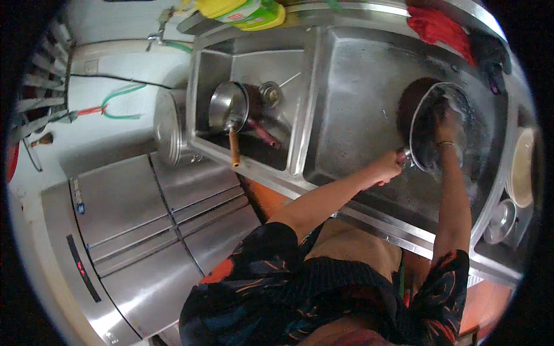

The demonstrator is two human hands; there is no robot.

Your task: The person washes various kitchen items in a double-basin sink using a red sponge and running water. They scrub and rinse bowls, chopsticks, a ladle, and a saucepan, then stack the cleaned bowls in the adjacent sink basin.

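In the large right basin of a stainless-steel sink [365, 108] is a round pan [415, 116] with a dark inside and a pale rim. My left hand [386, 168] is closed around the pan's handle [402, 156] at the near left side. My right hand [445, 123] reaches down inside the pan, with whitish suds or water [461, 108] around it. Blur and the dark pan hide its fingers, so I cannot tell whether it holds anything. A thin bracelet [445, 143] circles the right wrist.
The left basin holds a metal saucepan [223, 106] with a wooden handle, a reddish handle [265, 135] and a drain strainer [272, 94]. A yellow-green bottle [255, 14] and red cloth [439, 32] lie along the back ledge. Bowls [520, 168] stand at right.
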